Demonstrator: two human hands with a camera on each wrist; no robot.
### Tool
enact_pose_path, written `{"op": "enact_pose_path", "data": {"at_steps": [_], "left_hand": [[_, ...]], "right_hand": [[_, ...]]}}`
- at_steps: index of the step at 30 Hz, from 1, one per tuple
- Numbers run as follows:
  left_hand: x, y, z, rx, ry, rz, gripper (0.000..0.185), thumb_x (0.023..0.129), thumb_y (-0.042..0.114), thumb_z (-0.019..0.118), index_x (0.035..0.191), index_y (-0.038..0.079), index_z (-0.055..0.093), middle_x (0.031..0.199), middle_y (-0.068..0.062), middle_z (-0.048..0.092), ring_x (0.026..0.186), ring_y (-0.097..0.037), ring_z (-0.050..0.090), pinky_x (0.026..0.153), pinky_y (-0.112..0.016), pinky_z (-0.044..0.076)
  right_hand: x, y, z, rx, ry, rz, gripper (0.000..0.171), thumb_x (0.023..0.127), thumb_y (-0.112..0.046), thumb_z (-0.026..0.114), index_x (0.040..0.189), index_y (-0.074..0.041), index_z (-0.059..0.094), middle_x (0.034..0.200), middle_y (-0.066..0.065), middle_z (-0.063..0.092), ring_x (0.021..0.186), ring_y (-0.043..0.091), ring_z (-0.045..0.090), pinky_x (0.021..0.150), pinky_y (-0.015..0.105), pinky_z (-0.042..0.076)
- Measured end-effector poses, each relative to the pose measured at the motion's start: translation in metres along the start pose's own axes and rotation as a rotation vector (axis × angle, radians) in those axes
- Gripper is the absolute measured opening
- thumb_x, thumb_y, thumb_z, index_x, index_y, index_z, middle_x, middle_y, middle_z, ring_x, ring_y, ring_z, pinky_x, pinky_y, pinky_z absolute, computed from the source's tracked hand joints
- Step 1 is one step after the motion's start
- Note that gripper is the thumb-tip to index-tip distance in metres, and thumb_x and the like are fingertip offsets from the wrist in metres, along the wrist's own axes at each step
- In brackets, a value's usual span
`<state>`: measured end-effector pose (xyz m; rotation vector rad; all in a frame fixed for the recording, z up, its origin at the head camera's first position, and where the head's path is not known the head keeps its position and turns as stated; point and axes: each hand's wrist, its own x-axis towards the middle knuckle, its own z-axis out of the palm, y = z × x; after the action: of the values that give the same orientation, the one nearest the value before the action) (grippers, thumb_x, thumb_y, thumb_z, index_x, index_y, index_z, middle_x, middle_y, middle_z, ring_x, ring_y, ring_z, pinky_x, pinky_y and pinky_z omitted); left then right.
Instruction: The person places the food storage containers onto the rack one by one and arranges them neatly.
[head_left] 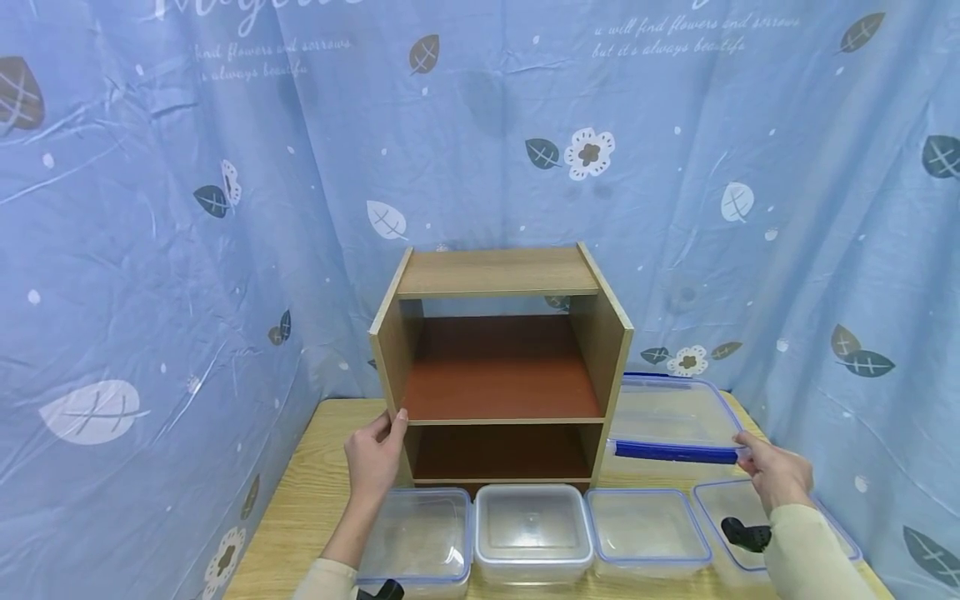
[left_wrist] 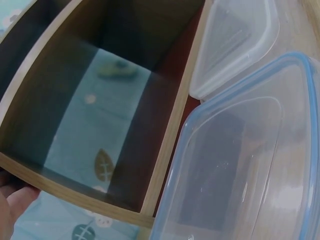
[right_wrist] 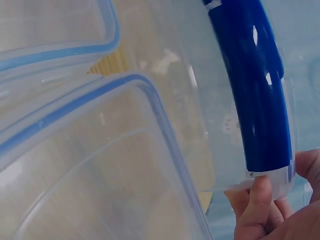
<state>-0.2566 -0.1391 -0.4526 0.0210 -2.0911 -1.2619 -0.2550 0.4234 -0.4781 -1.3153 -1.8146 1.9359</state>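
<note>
A: What do the hands hold now?

B: The left hand (head_left: 377, 454) grips the front left edge of the wooden shelf unit (head_left: 498, 367), fingers curled around the panel. The right hand (head_left: 772, 471) pinches the front corner of the large lidded container (head_left: 671, 414), at the end of its blue clasp (head_left: 672, 452). This container stands on the worktop (head_left: 315, 483), just beside the right side of the shelf unit.

A: How to do this well?

B: I think: keep the shelf unit steady, and lift the container level, clear of the smaller containers (head_left: 528, 529) in front.

A: What adds the wrist camera?

B: The right wrist view shows the fingertips (right_wrist: 260, 197) on the clasp end; the head view does not show this clearly.
</note>
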Motion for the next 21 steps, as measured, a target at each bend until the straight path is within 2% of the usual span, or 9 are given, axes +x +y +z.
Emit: {"op": "enact_pose_path", "data": {"at_steps": [5, 11, 13, 16, 19, 21], "left_hand": [[-0.001, 0.000, 0.000, -0.006, -0.004, -0.003, 0.022, 0.089, 0.026, 0.071, 0.098, 0.008, 0.079, 0.086, -0.010, 0.077, 0.076, -0.012, 0.070, 0.060, -0.007, 0.046], [-0.001, 0.001, 0.000, -0.018, -0.018, -0.008, 0.024, 0.090, 0.026, 0.070, 0.101, 0.006, 0.078, 0.090, -0.013, 0.076, 0.080, -0.019, 0.072, 0.061, -0.005, 0.045], [-0.001, 0.001, 0.000, -0.018, -0.020, -0.011, 0.024, 0.089, 0.026, 0.071, 0.101, 0.006, 0.078, 0.090, -0.013, 0.076, 0.080, -0.019, 0.072, 0.061, -0.006, 0.045], [-0.001, 0.000, 0.000, -0.017, -0.014, -0.011, 0.024, 0.089, 0.026, 0.071, 0.100, 0.006, 0.078, 0.089, -0.013, 0.076, 0.079, -0.019, 0.072, 0.061, -0.007, 0.046], [-0.001, 0.000, 0.000, -0.006, 0.004, 0.002, 0.024, 0.089, 0.027, 0.071, 0.099, 0.007, 0.078, 0.086, -0.012, 0.076, 0.076, -0.015, 0.071, 0.060, -0.009, 0.047], [-0.001, 0.000, -0.001, -0.007, 0.009, 0.007, 0.021, 0.089, 0.026, 0.071, 0.096, 0.008, 0.079, 0.083, -0.010, 0.076, 0.073, -0.009, 0.070, 0.059, -0.010, 0.047]], "right_hand": [[-0.001, -0.001, -0.003, 0.066, -0.016, 0.001, 0.025, 0.077, -0.018, 0.080, 0.066, -0.019, 0.057, 0.053, -0.008, 0.057, 0.050, 0.008, 0.059, 0.056, 0.024, 0.055], [-0.005, -0.001, -0.006, 0.044, 0.003, 0.000, 0.028, 0.078, -0.021, 0.078, 0.060, -0.022, 0.057, 0.048, -0.009, 0.057, 0.049, 0.008, 0.058, 0.050, 0.025, 0.050], [-0.006, -0.002, -0.006, 0.075, 0.011, 0.008, 0.026, 0.078, -0.020, 0.078, 0.062, -0.021, 0.057, 0.048, -0.009, 0.057, 0.048, 0.007, 0.058, 0.051, 0.025, 0.050], [-0.007, -0.005, -0.006, 0.130, 0.019, 0.005, 0.021, 0.078, -0.018, 0.078, 0.076, -0.016, 0.057, 0.051, -0.009, 0.055, 0.049, 0.007, 0.057, 0.054, 0.024, 0.053], [-0.010, -0.009, -0.005, 0.143, 0.025, 0.014, 0.027, 0.078, -0.018, 0.078, 0.090, -0.014, 0.054, 0.055, -0.010, 0.054, 0.051, 0.006, 0.058, 0.057, 0.022, 0.054], [-0.013, -0.012, -0.005, 0.156, 0.022, 0.025, 0.030, 0.077, -0.016, 0.077, 0.094, -0.014, 0.053, 0.057, -0.009, 0.053, 0.053, 0.006, 0.057, 0.058, 0.022, 0.054]]}}
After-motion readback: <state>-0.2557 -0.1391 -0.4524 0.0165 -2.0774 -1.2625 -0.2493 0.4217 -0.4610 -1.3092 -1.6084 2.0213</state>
